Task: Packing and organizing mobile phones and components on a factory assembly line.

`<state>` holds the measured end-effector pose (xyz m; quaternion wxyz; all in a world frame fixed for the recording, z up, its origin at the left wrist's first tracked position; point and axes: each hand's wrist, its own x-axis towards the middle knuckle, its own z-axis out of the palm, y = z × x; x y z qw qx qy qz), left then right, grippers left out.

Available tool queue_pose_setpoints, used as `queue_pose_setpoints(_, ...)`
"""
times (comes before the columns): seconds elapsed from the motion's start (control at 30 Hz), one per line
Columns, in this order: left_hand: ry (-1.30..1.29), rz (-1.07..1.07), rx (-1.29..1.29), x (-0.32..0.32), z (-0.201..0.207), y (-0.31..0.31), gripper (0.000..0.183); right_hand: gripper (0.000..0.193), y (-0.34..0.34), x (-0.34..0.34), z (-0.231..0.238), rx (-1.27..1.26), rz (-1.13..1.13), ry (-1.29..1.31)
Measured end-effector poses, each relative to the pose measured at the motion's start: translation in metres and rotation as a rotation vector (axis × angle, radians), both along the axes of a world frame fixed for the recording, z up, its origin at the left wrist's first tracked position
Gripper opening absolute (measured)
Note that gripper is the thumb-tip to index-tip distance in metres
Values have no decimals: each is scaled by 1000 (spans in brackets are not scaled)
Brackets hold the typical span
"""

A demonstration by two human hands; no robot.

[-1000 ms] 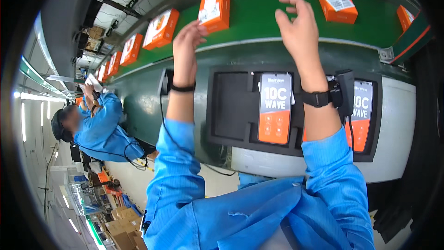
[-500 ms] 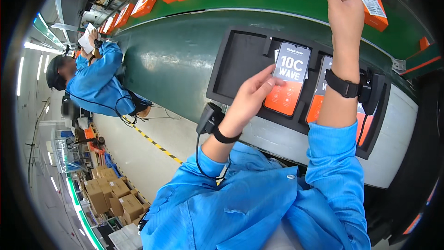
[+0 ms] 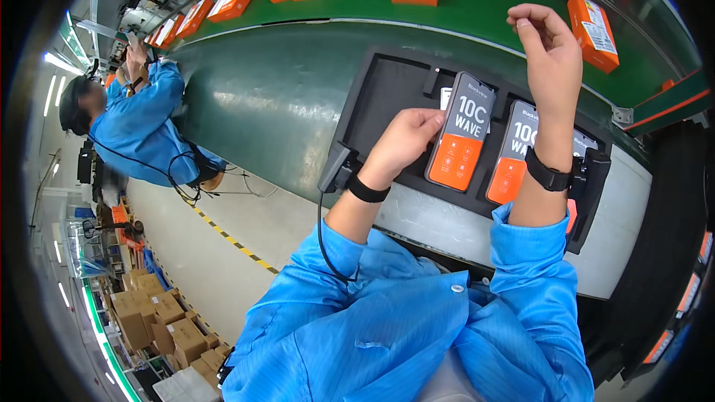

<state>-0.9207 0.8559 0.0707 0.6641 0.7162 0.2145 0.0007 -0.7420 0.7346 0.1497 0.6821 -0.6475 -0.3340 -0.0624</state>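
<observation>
My left hand (image 3: 406,141) is closed at the left edge of a smartphone (image 3: 462,130), pinching it between thumb and fingers. The phone has a dark grey top half and an orange lower half, and it lies slightly tilted over a black foam tray (image 3: 383,89). Part of a white piece shows beneath its left edge. To its right a second, similar phone (image 3: 510,160) sits in a slot, partly covered by my right forearm. My right hand (image 3: 551,48) hovers over the tray's far right side, fingers curled together, with nothing visible in them.
Beyond the tray runs a green conveyor (image 3: 484,7) bearing several orange boxes, one (image 3: 593,33) close to my right hand. A green worktable (image 3: 261,97) stretches left, where a co-worker in blue (image 3: 141,123) stands. Cardboard cartons (image 3: 175,324) are stacked on the floor.
My left fingers have gone from lying on the phone's face to gripping its left edge, and the phone has tilted. My right hand has come slightly nearer. The view has shifted a little.
</observation>
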Motion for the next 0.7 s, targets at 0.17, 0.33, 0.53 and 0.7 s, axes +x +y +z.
queue_pose_setpoints(0.17, 14, 3, 41, 1, -11, 1, 34, 16, -9, 8, -12, -191, -21, 44)
queue_pose_setpoints(0.33, -163, 86, 52, -14, -12, -2, 32, 17, -8, -6, -15, -466, 16, -28)
queue_pose_setpoints(0.53, -417, 532, -192, -49, 21, 81, 33, 24, -5, -22, -40, -862, 79, -496)
queue_pose_setpoints(0.7, -494, 676, 32, -36, 40, 204, 37, 29, 12, -60, -60, -1003, -62, -704)
